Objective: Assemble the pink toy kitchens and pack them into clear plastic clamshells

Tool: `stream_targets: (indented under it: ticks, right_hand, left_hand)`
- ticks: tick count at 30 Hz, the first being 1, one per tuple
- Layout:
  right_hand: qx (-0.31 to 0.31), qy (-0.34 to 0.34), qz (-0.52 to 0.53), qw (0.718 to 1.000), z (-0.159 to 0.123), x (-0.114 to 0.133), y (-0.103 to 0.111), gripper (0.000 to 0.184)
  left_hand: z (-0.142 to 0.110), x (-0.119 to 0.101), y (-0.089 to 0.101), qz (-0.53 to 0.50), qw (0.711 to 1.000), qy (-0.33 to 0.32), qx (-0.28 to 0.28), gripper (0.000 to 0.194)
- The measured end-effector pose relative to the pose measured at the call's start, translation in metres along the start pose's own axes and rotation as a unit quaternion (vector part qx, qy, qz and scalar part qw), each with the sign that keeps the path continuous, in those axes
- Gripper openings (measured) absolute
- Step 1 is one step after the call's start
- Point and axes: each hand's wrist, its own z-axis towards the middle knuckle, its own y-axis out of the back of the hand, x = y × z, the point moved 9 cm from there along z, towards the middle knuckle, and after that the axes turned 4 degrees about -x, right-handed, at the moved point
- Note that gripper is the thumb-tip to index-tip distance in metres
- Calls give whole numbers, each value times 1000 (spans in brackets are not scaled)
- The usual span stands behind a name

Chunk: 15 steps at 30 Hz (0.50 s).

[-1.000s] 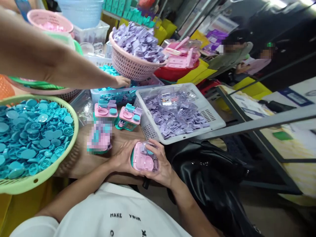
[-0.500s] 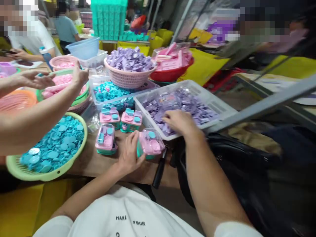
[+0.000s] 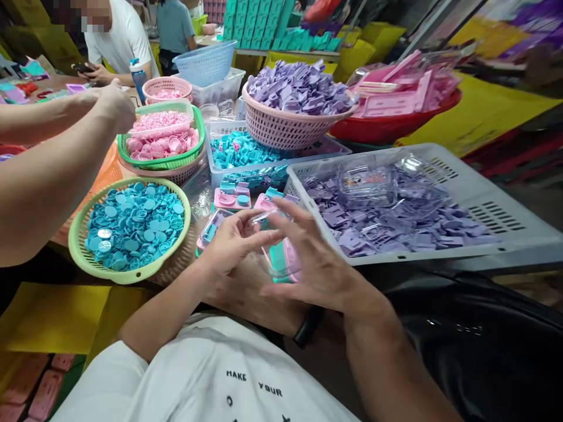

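A clear plastic cover is held up between my two hands. My left hand pinches its left side, while my right hand curves its fingers round the right side. Just behind the cover, partly hidden by my right fingers, sits a pink and teal toy case. A toy case under a clear cover stands beyond my left hand. Farther back are two uncovered pink toy cases with teal and purple pieces, the left one and the right one.
A white crate of purple parts and clear covers stands right. A yellow-green basket of teal discs is left. Several baskets are behind. A co-worker's arms reach in from the left. A black handle lies at the table's front edge.
My right hand has come back from the white crate with a clear cover. My left hand has left the toy case and meets the cover. The co-worker's arms have moved left.
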Motion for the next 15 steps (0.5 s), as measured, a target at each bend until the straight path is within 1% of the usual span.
stream_targets:
  ticks: [2,3,4,6,8,9,11,13,15]
  right_hand:
    - [33,59,-25,997,7,11,-11,104]
    - [44,72,-27,996,9,12,-16,104]
    - [56,75,-25,995,10,11,-21,104]
    - [74,61,-18,995,11,4,-30,97]
    - [69,35,-13,997,13,-6,-36,91]
    - [60,19,-7,998,15,-10,-38,92]
    - [46,-17,11,999,18,-19,-46,99]
    - [33,-49,32,998,21,-24,-58,107]
    - [15,-67,49,996,21,-25,-71,114]
  left_hand:
    - [0,-6,3,33,999,13,21,69]
    - [1,-8,6,49,998,25,30,70]
    - [4,-9,8,67,996,40,44,71]
    - [12,-10,11,125,987,59,86,67]
    - [22,-16,14,210,971,31,111,56]
    - [26,-20,16,252,961,7,112,49]
    - [32,-23,19,314,944,-37,92,37]
    - [35,-22,22,349,933,-57,61,29]
    - [34,-19,25,372,925,-65,34,27]
